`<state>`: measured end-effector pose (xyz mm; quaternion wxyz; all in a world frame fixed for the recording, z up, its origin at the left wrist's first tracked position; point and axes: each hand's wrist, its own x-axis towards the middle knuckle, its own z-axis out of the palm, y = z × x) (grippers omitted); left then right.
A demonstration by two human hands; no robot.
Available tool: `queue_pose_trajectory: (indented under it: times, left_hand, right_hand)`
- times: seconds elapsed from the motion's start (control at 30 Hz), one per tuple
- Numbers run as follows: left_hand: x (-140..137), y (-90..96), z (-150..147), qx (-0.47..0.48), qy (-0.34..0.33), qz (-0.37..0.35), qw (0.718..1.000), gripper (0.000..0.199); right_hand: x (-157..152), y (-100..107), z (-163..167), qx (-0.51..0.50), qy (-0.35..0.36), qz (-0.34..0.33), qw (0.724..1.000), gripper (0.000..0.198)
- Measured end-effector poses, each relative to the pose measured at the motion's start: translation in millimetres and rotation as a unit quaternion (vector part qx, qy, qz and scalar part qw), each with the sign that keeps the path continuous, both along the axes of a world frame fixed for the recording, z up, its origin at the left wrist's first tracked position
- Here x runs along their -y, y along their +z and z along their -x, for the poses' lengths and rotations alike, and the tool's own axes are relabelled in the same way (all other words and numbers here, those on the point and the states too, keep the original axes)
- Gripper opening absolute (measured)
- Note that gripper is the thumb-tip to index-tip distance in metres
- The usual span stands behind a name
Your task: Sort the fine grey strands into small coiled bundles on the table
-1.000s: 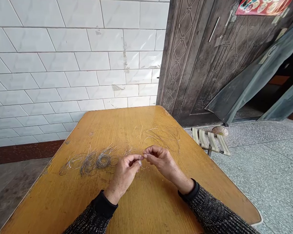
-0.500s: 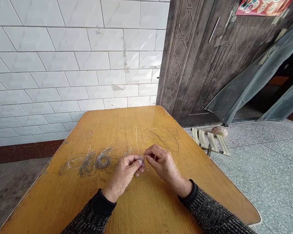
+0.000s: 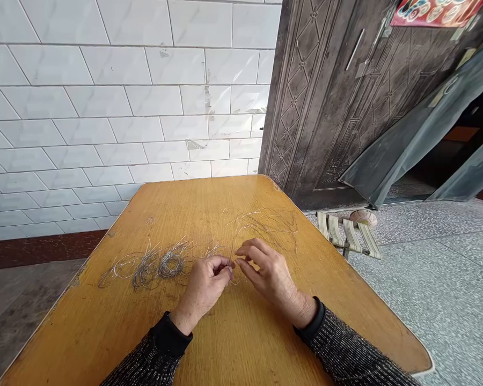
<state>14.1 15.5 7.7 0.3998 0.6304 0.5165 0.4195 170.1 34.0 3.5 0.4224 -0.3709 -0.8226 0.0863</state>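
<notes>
My left hand [image 3: 205, 284] pinches a thin wire [image 3: 232, 247] between thumb and forefinger above the middle of the table. One length of the wire stands up from the fingertips, and a small curved end hangs just below them. Close by on the right is my right hand [image 3: 271, 274], its thumb and fingers apart and nothing visible held in them. Left of my hands lie tangled bundles of thin grey wire [image 3: 144, 271], one wound into a round coil [image 3: 170, 264]. Loose wire strands [image 3: 261, 217] spread over the table beyond my right hand.
The yellow wooden table [image 3: 225, 348] reaches toward a white tiled wall [image 3: 104, 99]. To the right are a dark carved door [image 3: 326, 112], a grey curtain [image 3: 414, 134] and a low strap stool [image 3: 348, 235] with a round pale object [image 3: 363, 217] behind it.
My right thumb and forefinger have parted and come away from the wire. The upright bright strand above my left hand no longer stands there. My left hand keeps its pinch.
</notes>
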Motion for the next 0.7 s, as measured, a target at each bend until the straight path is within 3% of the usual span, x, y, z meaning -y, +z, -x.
queue_pose_trajectory:
  times: [0.13, 0.27, 0.5, 0.7]
  left_hand:
    - [-1.1, 0.7, 0.1, -0.047, 0.007, -0.054, 0.997, 0.018]
    - [-1.2, 1.2, 0.2, -0.054, 0.008, -0.049, 0.997, 0.017]
    - [-2.9, -3.4, 0.1, 0.064, -0.026, 0.065, 0.995, 0.017]
    - [-2.5, -2.3, 1.4, 0.167, -0.021, 0.113, 0.979, 0.019]
  right_hand:
    - [1.0, 6.9, -4.1, 0.115, 0.041, -0.127, 0.984, 0.025]
    - [-0.8, 7.3, -6.0, 0.179, 0.020, -0.188, 0.966, 0.027]
    - [-3.9, 3.0, -4.7, 0.172, -0.028, -0.243, 0.954, 0.023]
    - [-5.1, 2.9, -4.1, 0.157, -0.038, -0.223, 0.961, 0.018]
